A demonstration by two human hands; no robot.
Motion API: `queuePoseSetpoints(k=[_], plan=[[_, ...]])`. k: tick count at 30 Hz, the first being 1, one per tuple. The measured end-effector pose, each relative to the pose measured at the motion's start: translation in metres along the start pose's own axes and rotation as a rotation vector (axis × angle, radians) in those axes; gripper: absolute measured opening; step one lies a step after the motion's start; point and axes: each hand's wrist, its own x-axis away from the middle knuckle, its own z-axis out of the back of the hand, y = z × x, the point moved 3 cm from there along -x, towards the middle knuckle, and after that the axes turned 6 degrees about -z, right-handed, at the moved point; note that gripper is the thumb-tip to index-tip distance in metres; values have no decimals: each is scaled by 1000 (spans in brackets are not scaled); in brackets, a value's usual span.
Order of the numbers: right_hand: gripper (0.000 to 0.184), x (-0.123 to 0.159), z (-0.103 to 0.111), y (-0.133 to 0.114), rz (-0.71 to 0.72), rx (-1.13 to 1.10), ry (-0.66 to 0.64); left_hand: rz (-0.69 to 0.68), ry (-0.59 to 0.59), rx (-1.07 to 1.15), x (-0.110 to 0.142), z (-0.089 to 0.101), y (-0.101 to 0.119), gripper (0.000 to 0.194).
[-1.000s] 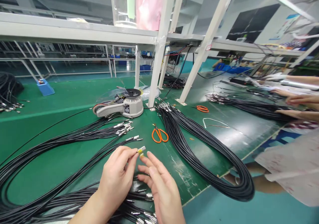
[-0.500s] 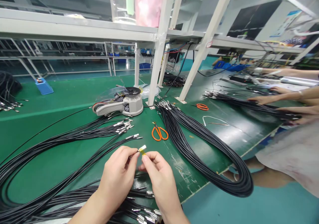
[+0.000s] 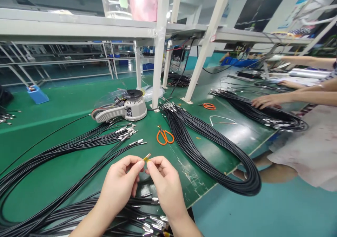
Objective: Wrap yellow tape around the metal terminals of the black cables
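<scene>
Over the green workbench, my left hand (image 3: pixel 119 180) is closed in a pinch around a black cable's end, just behind its small metal connector (image 3: pixel 149 155). A strip of yellow tape (image 3: pixel 146 159) lies around the base of that connector. My right hand (image 3: pixel 166 184) is closed too, its thumb and forefinger pinching the tape from the other side. Fingers cover most of the cable end. Orange-handled scissors (image 3: pixel 165 137) lie just beyond my hands. Below and left of them run bundles of black cables (image 3: pixel 60 152) with metal ends.
A round tape dispenser (image 3: pixel 135 109) stands behind the cables. To the right, a looped cable bundle (image 3: pixel 210 159) overhangs the bench edge. White shelf posts (image 3: pixel 158 54) rise from the bench. Farther right, a co-worker's hand (image 3: pixel 271 100) rests on another cable bundle; a second pair of scissors (image 3: pixel 209 106) lies nearby.
The connector has turned between my fingers, and my hands have come closer together on the tape. The view has shifted slightly right. The co-worker's cable bundle is now folded into a loop.
</scene>
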Motion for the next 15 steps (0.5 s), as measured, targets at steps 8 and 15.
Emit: queuePoseSetpoints(k=[8,15], plan=[[14,-1,1,1,19,3,-21,33,-40,146,-1,0,0,34],[14,0,1,1,48,21,-39,48,-66,289,0,-3,-1,34]])
